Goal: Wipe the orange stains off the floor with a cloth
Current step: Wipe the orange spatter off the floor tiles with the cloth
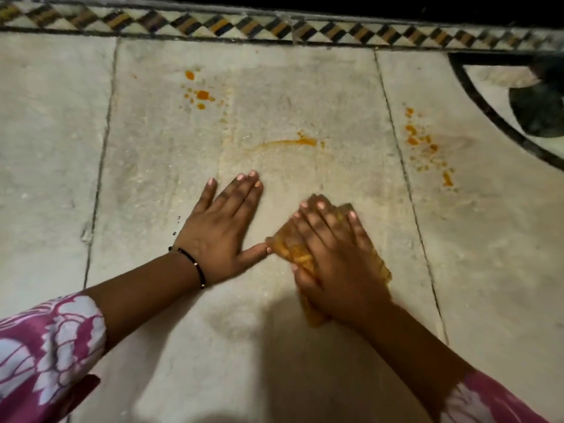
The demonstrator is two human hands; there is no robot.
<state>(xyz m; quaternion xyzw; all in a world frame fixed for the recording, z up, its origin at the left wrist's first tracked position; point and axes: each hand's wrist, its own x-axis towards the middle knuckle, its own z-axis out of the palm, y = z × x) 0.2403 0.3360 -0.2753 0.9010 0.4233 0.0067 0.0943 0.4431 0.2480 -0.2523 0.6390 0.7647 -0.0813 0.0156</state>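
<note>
Here, pale stone floor [320,96], slabs split by dark grout lines. Right hand [332,257] flat on a crumpled orange-stained cloth [288,248], fingers spread and straight, pressing it down against the floor; thumb side tucked at the cloth's near edge, grip there hard to tell. Cloth bunched under the palm, edges poking out left, right and ahead of the fingertips. Left hand [224,227] just beside, palm down on bare stone, fingers straight and together, thumb stretched out toward the cloth and about touching its left edge. Thin black beaded bracelet [195,265] on the left wrist. Pink-and-white floral sleeves [52,346] on both arms.

Orange stains remaining: a curved smear [290,143] ahead of both hands on the same slab; a cluster of spots [200,94] farther off to the left; a scatter of blotches [424,145] on the next slab to the right, well apart from the cloth. Damp, darker patch around the central smear.

Far edge: patterned border strip [274,25] of dark, yellow and white diamonds. Upper right: black curved inlay line [488,108], dark blurred shape beyond it, unidentifiable.
</note>
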